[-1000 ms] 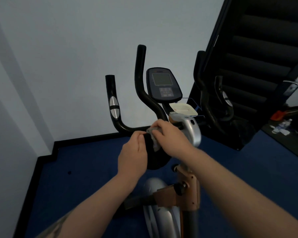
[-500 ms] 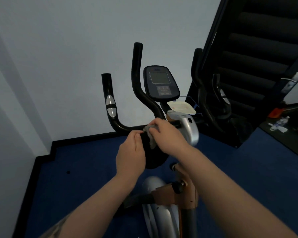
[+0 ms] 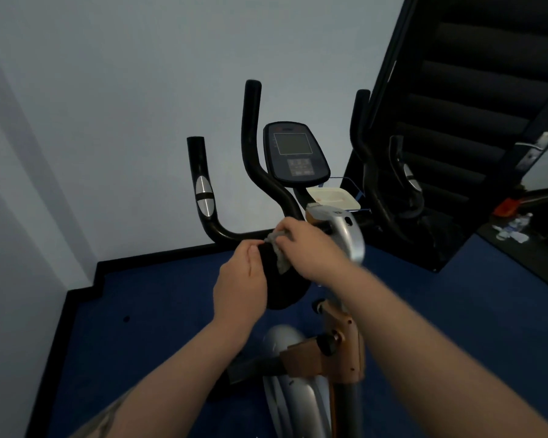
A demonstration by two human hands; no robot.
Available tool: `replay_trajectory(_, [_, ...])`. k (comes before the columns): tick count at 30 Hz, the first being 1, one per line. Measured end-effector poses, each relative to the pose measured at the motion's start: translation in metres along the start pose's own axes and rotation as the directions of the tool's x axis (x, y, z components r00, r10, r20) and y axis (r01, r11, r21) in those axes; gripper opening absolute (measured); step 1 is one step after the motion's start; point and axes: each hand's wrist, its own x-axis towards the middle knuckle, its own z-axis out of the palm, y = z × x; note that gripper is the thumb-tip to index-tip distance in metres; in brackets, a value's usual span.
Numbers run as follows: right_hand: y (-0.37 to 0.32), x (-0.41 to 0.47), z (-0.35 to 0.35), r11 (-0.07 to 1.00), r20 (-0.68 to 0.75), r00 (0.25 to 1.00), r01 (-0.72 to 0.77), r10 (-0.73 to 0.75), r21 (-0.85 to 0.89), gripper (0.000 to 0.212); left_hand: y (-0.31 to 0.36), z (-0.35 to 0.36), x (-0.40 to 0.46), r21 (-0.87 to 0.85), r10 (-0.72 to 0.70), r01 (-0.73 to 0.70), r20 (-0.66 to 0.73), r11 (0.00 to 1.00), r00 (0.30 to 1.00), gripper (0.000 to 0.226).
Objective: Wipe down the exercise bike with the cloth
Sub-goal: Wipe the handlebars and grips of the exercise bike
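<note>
The exercise bike stands in front of me, with black handlebars [image 3: 250, 147], a dark console [image 3: 293, 153] and a silver and orange frame [image 3: 345, 346]. My right hand [image 3: 314, 248] grips a small grey cloth [image 3: 279, 251] and presses it on a black rounded pad [image 3: 285, 286] just below the handlebars. My left hand [image 3: 241, 282] holds the left edge of that pad, fingers curled round it. Most of the cloth is hidden under my right hand.
A white wall rises behind the bike, with a black skirting [image 3: 159, 257] above blue carpet [image 3: 146, 343]. A cream tray [image 3: 332, 197] sits behind the console. Black stairs [image 3: 465, 105] rise at the right. Bottles and litter [image 3: 513, 229] lie on the floor at the far right.
Both hands stay on the pad. My right hand with the cloth has shifted slightly on it, and the view has drifted a little.
</note>
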Motion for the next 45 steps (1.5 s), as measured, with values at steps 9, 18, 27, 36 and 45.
replay_trajectory(9, [0.001, -0.04, 0.048, 0.976, -0.517, 0.854, 0.059, 0.06, 0.211, 0.015, -0.001, -0.001, 0.001, 0.009, 0.011, -0.011, 0.012, 1.0, 1.0, 0.031])
replay_trajectory(18, [-0.001, -0.058, 0.082, 0.869, -0.666, 0.716, 0.175, 0.209, 0.462, 0.026, -0.001, 0.0, 0.001, -0.013, 0.024, -0.024, 0.004, 1.0, 1.0, 0.033])
replay_trajectory(27, [0.019, -0.028, 0.03, 0.92, -0.365, 0.931, 0.151, -0.01, 0.36, 0.016, -0.003, 0.002, 0.002, -0.018, 0.039, -0.039, -0.009, 0.999, 0.999, 0.032])
replay_trajectory(36, [-0.01, -0.072, 0.114, 0.768, -0.699, 0.606, 0.214, 0.38, 0.604, 0.029, -0.002, 0.0, 0.0, -0.022, 0.033, -0.033, 0.017, 0.999, 0.999, 0.032])
replay_trajectory(45, [0.002, -0.032, 0.034, 0.966, -0.379, 0.922, 0.022, 0.08, 0.257, 0.014, -0.002, -0.002, 0.0, -0.031, 0.022, -0.021, 0.033, 0.999, 0.999, 0.033])
